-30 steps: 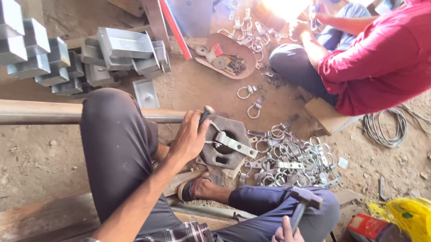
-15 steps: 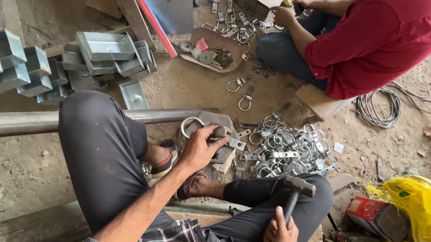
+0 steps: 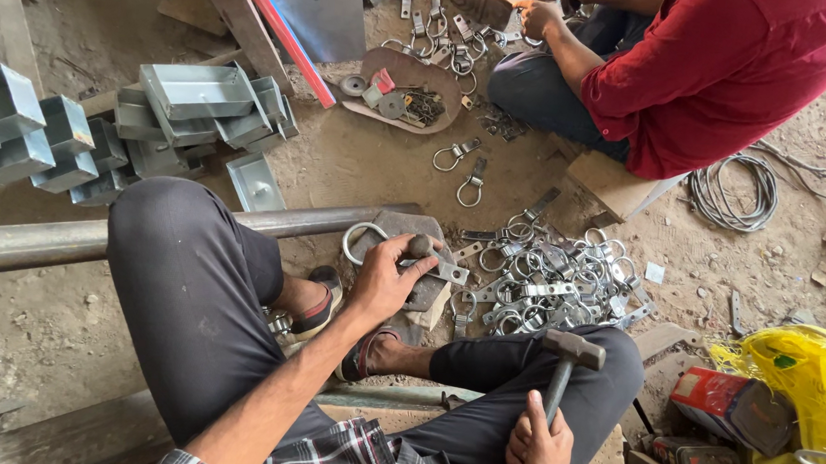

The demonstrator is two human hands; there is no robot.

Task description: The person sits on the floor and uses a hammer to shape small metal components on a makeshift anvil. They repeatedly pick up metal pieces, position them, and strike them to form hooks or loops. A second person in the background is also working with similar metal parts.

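Observation:
My left hand (image 3: 389,276) grips a round metal clamp ring (image 3: 363,239) with a flat strap, pressing it onto a steel block (image 3: 409,230) between my knees. A short dark punch or peg stands under my fingers. My right hand (image 3: 538,453) is closed around the handle of a hammer (image 3: 573,351), whose head hangs raised above my right knee, to the right of the block. I sit on the ground with both legs bent around the block.
A heap of finished metal clamps (image 3: 549,280) lies right of the block. A long steel pipe (image 3: 40,240) runs left. Folded sheet-metal boxes (image 3: 191,104) are stacked at the back left. Another person in a red shirt (image 3: 729,70) works opposite. Yellow bag (image 3: 805,380) at the right.
My left hand has shifted the clamp on the block and settled on it. The hammer in my right hand stays raised. The view has tilted slightly down.

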